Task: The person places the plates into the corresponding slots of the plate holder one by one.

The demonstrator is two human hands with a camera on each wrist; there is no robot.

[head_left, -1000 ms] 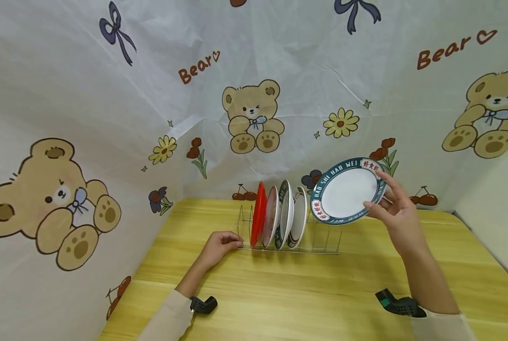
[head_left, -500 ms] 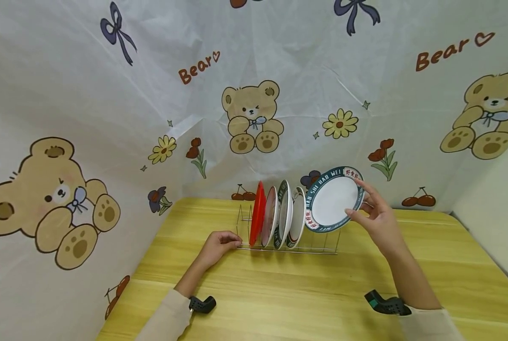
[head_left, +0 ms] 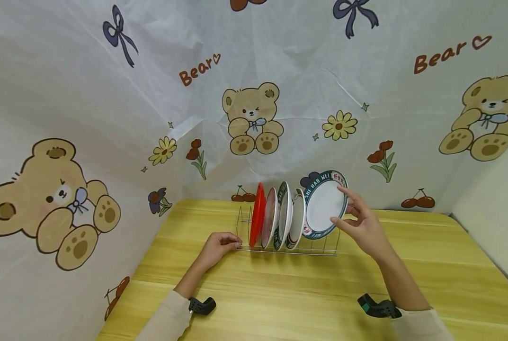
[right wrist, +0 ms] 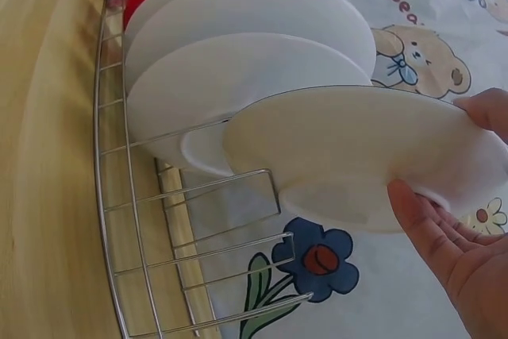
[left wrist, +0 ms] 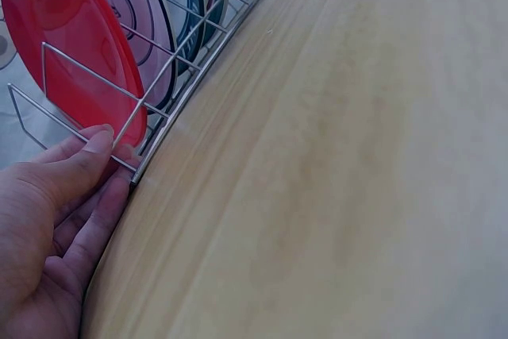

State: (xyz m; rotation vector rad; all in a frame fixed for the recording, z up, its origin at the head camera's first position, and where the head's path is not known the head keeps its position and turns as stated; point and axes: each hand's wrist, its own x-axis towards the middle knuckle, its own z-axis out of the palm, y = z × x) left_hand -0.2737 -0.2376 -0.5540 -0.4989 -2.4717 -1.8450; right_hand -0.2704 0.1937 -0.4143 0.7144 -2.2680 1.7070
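My right hand [head_left: 360,225] pinches the right rim of a white plate [head_left: 324,206] with a green lettered border, tilted over the right part of a wire dish rack [head_left: 317,252]. In the right wrist view, this plate's white underside [right wrist: 341,148] overlaps the rack's wire dividers. At the rack's left front corner, my left hand [head_left: 220,248] grips the wire between thumb and fingers. Standing in the rack, left to right, are a red plate [head_left: 258,215], a pink plate [head_left: 270,218], a green-rimmed plate [head_left: 283,215] and a white plate with a patterned rim [head_left: 297,220].
The rack stands on a yellow wood-grain table [head_left: 271,293], near its back edge. Behind rises a white cloth backdrop [head_left: 305,61] printed with bears and flowers. A pale wall [head_left: 492,222] borders the table at right.
My right hand has carried the green-bordered plate leftward and down, from right of the rack to beside the standing plates. The left hand has stayed on the rack corner.
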